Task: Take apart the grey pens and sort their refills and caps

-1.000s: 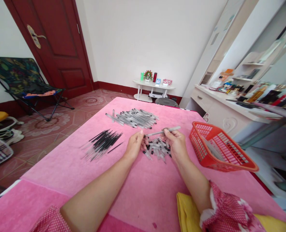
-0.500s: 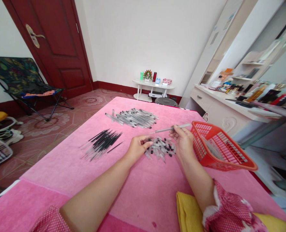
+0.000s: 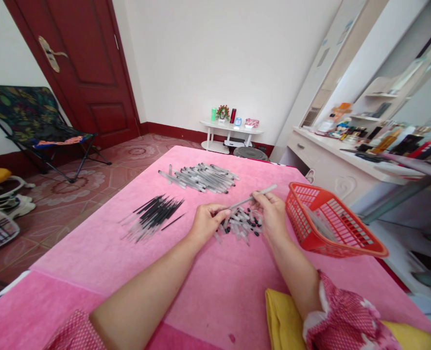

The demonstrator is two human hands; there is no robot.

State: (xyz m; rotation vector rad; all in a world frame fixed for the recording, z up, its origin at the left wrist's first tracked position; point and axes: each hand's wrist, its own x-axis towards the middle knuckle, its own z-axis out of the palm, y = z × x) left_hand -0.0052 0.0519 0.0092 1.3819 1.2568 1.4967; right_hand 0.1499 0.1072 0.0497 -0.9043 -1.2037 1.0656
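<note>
A slim translucent pen [image 3: 242, 201] slants between my two hands above the pink cloth. My right hand [image 3: 272, 213] pinches its barrel, and the far end sticks out past the fingers. Around the pen's lower left end close the thumb and fingers of my left hand [image 3: 208, 222]; that end is hidden, so whether a cap is there I cannot tell. Just below lies a heap of clear and black pen caps [image 3: 242, 226]. Several finished-looking pens [image 3: 206, 177] lie in a pile farther back. Black ink refills [image 3: 157, 216] are bunched to the left.
A red plastic basket [image 3: 299, 228] holding some clear pieces [image 3: 320, 223] stands right of my right hand. A folded yellow cloth [image 3: 284, 321] lies by my right forearm. The pink tablecloth [image 3: 215, 291] covers the table; a dressing table [image 3: 332, 170] stands beyond it on the right.
My right hand has moved slightly left and down with the pen. The pen's tip end, which was in the open before, now sits between my left fingers.
</note>
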